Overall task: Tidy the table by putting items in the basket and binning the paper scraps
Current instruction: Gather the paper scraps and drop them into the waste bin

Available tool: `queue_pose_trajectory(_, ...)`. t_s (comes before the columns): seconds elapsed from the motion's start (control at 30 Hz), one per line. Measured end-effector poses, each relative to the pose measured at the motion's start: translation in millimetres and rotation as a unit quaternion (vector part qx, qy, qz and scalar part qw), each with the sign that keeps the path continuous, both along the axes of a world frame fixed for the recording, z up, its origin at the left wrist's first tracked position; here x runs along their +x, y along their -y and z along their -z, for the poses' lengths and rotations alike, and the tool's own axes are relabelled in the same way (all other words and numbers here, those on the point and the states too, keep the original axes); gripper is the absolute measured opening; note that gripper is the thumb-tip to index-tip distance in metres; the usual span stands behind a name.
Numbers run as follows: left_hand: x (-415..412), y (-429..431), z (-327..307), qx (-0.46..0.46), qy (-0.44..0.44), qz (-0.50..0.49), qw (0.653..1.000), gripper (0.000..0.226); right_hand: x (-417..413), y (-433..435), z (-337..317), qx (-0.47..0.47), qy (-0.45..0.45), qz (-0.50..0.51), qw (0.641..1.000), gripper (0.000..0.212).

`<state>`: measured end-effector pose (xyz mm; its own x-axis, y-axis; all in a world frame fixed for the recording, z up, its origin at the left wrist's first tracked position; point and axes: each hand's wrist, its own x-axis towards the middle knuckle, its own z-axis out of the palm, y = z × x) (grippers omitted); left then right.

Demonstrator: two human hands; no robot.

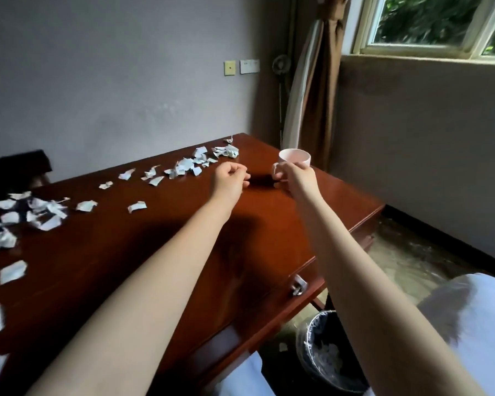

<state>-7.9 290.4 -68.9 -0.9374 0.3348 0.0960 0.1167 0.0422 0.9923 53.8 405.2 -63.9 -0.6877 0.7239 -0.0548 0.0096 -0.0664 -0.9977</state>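
A pale pink mug [295,158] stands near the far right corner of the dark wooden table [143,252]. My right hand [295,178] holds it by the handle and side. My left hand [230,178] hovers just left of the mug, fingers curled, with nothing visible in it. Torn white paper scraps [183,167] lie in a band along the far side of the table. More paper scraps [32,212] are heaped at the left. A black bin [326,347] with a clear liner stands on the floor under the table's right edge, paper inside it. No basket is in view.
A drawer with a metal handle [297,285] runs along the table's near edge. A dark chair back [15,164] stands behind the table at the left. A curtain [317,90] and window sit at the back right corner.
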Motion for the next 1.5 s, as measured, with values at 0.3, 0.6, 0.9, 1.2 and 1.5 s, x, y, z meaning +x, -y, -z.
queue_pose_trajectory(0.3,-80,100,20,-0.038,0.023,-0.148,0.988,0.011,-101,73,24,0.014,0.041,-0.118,0.992,0.014)
queue_pose_trajectory(0.6,-110,188,41,-0.106,0.024,-0.260,0.959,0.014,-159,151,48,0.075,0.066,-0.213,0.972,0.017)
queue_pose_trajectory(0.9,-60,293,39,-0.106,-0.023,-0.314,0.943,0.014,-146,269,43,0.113,0.025,-0.341,0.933,0.011)
queue_pose_trajectory(1.2,-2,404,40,-0.264,-0.091,-0.369,0.887,0.013,-114,348,58,0.354,0.024,-0.559,0.749,0.071)
queue_pose_trajectory(1.5,29,451,71,-0.457,-0.028,-0.245,0.855,0.067,-116,377,75,0.558,0.038,-0.566,0.606,0.068)
